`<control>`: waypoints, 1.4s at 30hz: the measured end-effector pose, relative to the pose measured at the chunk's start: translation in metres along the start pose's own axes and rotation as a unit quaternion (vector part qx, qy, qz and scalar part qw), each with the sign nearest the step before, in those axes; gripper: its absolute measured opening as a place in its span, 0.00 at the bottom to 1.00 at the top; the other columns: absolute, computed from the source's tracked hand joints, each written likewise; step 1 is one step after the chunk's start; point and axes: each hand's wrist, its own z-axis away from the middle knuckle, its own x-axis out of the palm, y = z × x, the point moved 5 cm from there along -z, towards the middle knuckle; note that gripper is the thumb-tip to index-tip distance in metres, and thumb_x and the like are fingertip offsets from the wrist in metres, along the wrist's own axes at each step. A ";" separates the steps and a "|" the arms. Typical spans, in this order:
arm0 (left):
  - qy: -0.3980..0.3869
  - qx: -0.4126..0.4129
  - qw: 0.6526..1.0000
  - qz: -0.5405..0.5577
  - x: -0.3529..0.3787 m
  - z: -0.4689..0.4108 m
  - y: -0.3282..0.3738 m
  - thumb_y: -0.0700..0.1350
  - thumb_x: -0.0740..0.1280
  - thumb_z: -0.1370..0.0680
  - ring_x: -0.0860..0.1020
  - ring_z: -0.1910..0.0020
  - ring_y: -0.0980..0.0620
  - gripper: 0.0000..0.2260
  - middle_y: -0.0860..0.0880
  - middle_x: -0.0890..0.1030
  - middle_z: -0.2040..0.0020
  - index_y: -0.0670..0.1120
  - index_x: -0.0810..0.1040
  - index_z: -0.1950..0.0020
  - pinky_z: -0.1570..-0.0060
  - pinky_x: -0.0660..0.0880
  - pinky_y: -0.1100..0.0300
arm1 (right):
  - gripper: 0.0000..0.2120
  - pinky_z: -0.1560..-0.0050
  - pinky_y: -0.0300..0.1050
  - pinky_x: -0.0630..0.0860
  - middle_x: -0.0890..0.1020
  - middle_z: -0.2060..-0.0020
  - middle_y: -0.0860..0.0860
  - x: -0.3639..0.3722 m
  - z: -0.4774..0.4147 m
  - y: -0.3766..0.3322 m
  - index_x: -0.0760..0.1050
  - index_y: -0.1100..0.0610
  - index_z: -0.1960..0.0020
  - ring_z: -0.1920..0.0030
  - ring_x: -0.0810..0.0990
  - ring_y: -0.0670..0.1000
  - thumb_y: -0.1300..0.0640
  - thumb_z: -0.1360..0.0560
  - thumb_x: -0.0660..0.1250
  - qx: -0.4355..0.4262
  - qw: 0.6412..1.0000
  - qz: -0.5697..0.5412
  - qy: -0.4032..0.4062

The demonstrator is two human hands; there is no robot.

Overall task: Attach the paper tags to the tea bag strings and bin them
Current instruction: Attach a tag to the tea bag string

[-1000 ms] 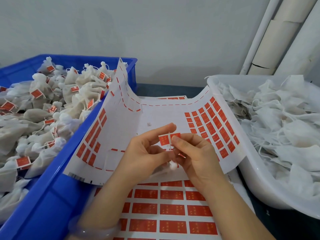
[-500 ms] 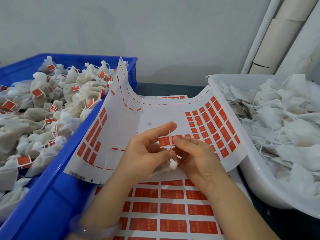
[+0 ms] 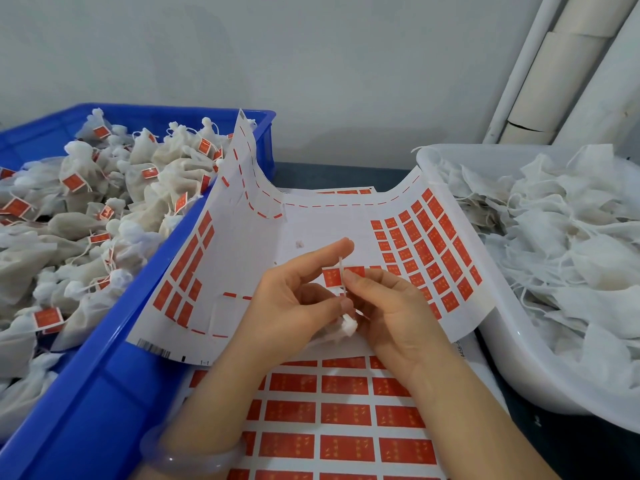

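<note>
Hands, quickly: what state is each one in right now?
Left hand: closed, pinches the tea bag string.
Right hand: closed, pinches the red paper tag at the string.

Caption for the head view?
Left hand pinches a tea bag string across a red tag held by the right hand, between blue bin and white tub.

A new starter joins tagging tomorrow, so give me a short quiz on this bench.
1. True or false: tagged tea bags fill the blue plastic crate.
2. The untagged white bags lie in: A) the white plastic tub B) the blue crate C) a cardboard box.
3. Fill in: the left hand and right hand hold a red paper tag against a white ____.
Key: 1 true; 2 A; 3 string.
</note>
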 end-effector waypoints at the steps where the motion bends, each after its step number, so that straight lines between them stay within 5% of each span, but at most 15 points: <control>1: -0.001 0.000 1.000 0.000 0.000 0.000 0.000 0.32 0.70 0.28 0.82 0.59 0.47 0.28 0.69 0.78 0.45 0.64 0.73 0.41 0.60 0.81 0.57 | 0.09 0.57 0.43 0.77 0.84 0.64 0.50 0.000 0.000 0.000 0.84 0.52 0.63 0.61 0.82 0.48 0.51 0.41 0.72 -0.003 1.000 0.001 0.003; 6: 0.004 0.005 1.000 -0.005 -0.001 0.000 0.001 0.34 0.71 0.29 0.83 0.60 0.49 0.29 0.66 0.77 0.41 0.63 0.71 0.39 0.62 0.80 0.61 | 0.19 0.57 0.44 0.77 0.84 0.64 0.50 -0.003 -0.001 -0.003 0.83 0.53 0.61 0.60 0.81 0.50 0.46 0.48 0.73 -0.048 0.997 0.023 0.058; 8: 0.023 0.002 1.000 -0.007 -0.002 -0.001 0.002 0.42 0.74 0.31 0.82 0.58 0.53 0.27 0.64 0.77 0.42 0.64 0.69 0.39 0.63 0.79 0.64 | 0.21 0.56 0.44 0.77 0.84 0.63 0.51 -0.004 -0.001 -0.005 0.82 0.54 0.59 0.59 0.82 0.51 0.45 0.49 0.73 -0.068 0.995 0.026 0.071; 12: 0.084 -0.044 0.995 0.024 -0.010 -0.003 -0.003 0.56 0.71 0.41 0.82 0.58 0.59 0.24 0.58 0.81 0.54 0.58 0.74 0.45 0.67 0.76 0.69 | 0.20 0.56 0.44 0.76 0.84 0.62 0.50 -0.004 0.001 -0.008 0.82 0.51 0.62 0.60 0.82 0.50 0.42 0.50 0.73 -0.098 0.990 0.044 0.087; 19: 0.060 -0.057 0.994 0.074 -0.010 -0.003 -0.006 0.51 0.69 0.37 0.83 0.65 0.52 0.07 0.51 0.84 0.64 0.55 0.84 0.61 0.66 0.77 0.67 | 0.23 0.53 0.44 0.79 0.84 0.63 0.46 -0.002 0.003 -0.011 0.80 0.50 0.59 0.58 0.83 0.49 0.38 0.49 0.70 -0.139 0.981 0.099 0.087; 32: 0.013 -0.059 0.990 0.124 -0.007 -0.002 -0.005 0.47 0.68 0.34 0.81 0.67 0.51 0.06 0.48 0.82 0.66 0.47 0.82 0.61 0.64 0.78 0.63 | 0.21 0.53 0.43 0.79 0.83 0.62 0.45 0.004 0.006 -0.014 0.79 0.49 0.58 0.57 0.82 0.48 0.36 0.43 0.66 -0.157 0.977 0.138 0.032; 37: -0.016 -0.079 0.983 0.166 -0.004 0.000 -0.003 0.46 0.67 0.33 0.81 0.68 0.52 0.06 0.47 0.82 0.66 0.50 0.83 0.63 0.65 0.78 0.63 | 0.20 0.48 0.49 0.78 0.84 0.59 0.49 0.006 0.007 -0.013 0.81 0.49 0.58 0.54 0.82 0.53 0.36 0.42 0.66 -0.140 0.984 0.106 -0.001; 42: -0.025 -0.076 0.984 0.160 -0.002 0.000 -0.002 0.48 0.67 0.33 0.80 0.67 0.51 0.05 0.48 0.81 0.66 0.52 0.83 0.63 0.64 0.78 0.62 | 0.18 0.52 0.45 0.77 0.83 0.61 0.48 0.009 0.007 -0.011 0.82 0.48 0.59 0.57 0.82 0.49 0.37 0.43 0.67 -0.123 0.989 0.075 -0.015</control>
